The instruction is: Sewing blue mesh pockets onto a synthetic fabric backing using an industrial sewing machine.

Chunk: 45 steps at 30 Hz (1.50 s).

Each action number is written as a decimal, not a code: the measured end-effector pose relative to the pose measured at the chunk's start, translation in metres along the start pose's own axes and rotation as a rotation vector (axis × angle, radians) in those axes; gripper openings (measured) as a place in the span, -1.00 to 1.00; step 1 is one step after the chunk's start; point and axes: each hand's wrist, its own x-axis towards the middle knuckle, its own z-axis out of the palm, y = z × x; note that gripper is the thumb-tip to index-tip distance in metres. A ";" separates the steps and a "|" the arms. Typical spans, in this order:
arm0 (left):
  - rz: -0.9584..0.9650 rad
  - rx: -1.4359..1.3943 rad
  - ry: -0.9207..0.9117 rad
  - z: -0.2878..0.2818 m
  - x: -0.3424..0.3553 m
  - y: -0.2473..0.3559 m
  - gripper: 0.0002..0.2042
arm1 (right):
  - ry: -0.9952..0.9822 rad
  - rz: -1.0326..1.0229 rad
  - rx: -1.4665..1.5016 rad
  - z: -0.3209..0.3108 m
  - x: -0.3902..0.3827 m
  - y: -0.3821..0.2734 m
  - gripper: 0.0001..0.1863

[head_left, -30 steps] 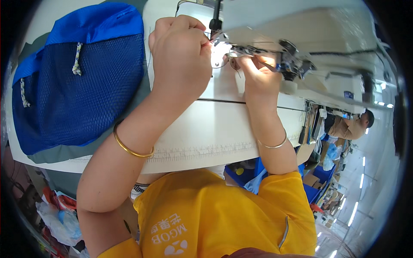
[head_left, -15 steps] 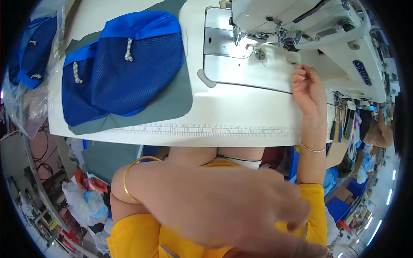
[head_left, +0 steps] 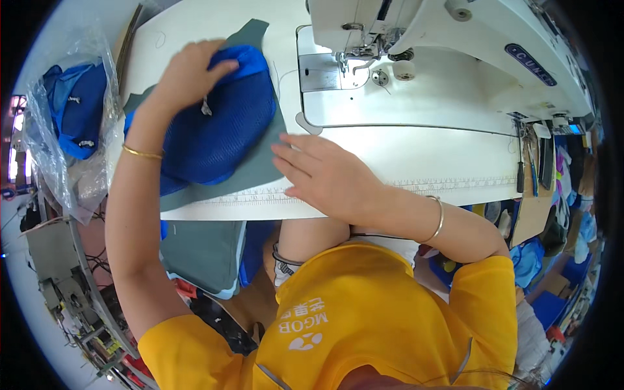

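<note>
My left hand (head_left: 192,73) is over the upper edge of a blue mesh pocket piece (head_left: 224,133), its thumb and fingers bent around the bright blue top band (head_left: 246,62). A short pale cord (head_left: 206,106) sticks out below that hand. Under the pocket piece lies a larger grey fabric panel (head_left: 263,156), and my left forearm hides its left part. My right hand (head_left: 328,177) is open, palm down, fingers stretched toward the panel's right edge. Nothing is held in it.
A white sewing machine (head_left: 448,58) stands at the back right, beyond the ruler strip (head_left: 383,187) along the table's front. At far left, a clear plastic bag (head_left: 62,156) holds a similar blue piece. Hand tools (head_left: 525,159) sit at the right edge.
My left hand has swung from in front of my body up onto the pocket piece. The right hand has left the sewing machine and come left to beside the grey panel.
</note>
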 end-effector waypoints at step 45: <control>0.295 -0.340 -0.313 -0.027 -0.005 0.136 -0.76 | 0.198 0.281 -0.292 -0.071 -0.036 0.064 -0.70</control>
